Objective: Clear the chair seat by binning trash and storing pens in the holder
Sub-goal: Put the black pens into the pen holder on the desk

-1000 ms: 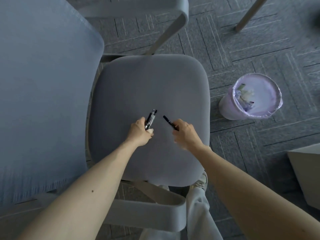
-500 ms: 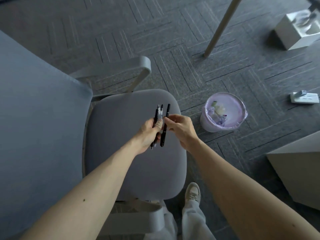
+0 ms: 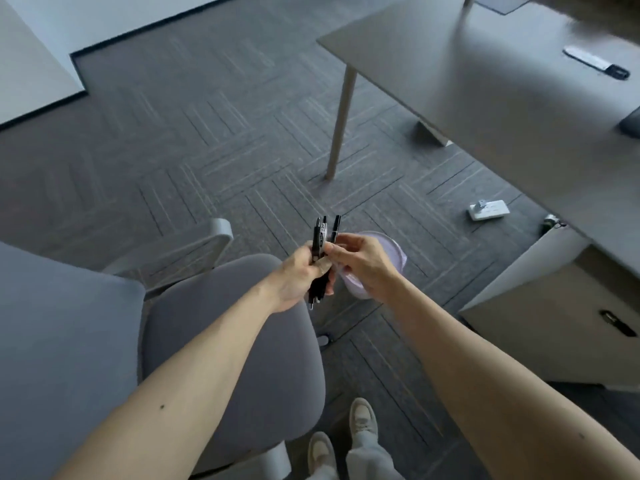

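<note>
The left hand (image 3: 300,275) grips a bundle of black pens (image 3: 320,251) upright, long axis vertical, above the right edge of the grey padded chair seat (image 3: 235,344). The right hand (image 3: 360,259) pinches the same bundle. The lilac-lined round bin (image 3: 394,258) stands behind the hands, partly hidden; the grey desk (image 3: 502,98) stands far right.

Left hand (image 3: 300,276): closed around a bundle of black pens (image 3: 320,244), held upright above the front edge of the grey chair seat (image 3: 228,341). Right hand (image 3: 360,261): fingers (image 3: 334,251) pinching the bundle at its middle. Lilac bin (image 3: 398,259): on the carpet, partly hidden behind the right hand; desk (image 3: 502,98) at upper right.
</note>
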Demonstrator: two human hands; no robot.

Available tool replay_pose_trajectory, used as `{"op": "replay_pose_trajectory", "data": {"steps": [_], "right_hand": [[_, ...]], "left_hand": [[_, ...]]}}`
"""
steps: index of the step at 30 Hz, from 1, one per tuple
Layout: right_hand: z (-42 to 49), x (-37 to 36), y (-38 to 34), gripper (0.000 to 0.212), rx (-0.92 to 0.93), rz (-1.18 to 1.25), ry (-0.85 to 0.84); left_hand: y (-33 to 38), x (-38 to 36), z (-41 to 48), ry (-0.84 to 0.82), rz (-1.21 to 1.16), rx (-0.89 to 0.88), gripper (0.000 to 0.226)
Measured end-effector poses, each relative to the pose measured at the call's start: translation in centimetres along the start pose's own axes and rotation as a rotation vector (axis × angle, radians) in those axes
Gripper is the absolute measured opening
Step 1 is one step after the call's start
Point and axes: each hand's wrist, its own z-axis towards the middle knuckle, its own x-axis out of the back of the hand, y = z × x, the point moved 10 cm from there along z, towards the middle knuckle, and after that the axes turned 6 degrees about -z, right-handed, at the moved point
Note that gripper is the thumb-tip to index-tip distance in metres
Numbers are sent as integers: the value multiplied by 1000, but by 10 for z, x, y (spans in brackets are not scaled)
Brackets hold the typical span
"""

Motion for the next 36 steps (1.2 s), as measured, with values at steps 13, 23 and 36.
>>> {"op": "replay_pose_trajectory", "data": {"steps": [13,23,36], "right_hand": [[-112,227,-88,23,100,-213,412],[-174,457,-79,12,143,-199,771],[-131,672,-65,9,143,22,801]], "left_hand": [[118,-221,41,-481,341,-7,22],[188,-419,145,-466,597,-257,37],[237,-565,332,-486,623,-313,19]]}}
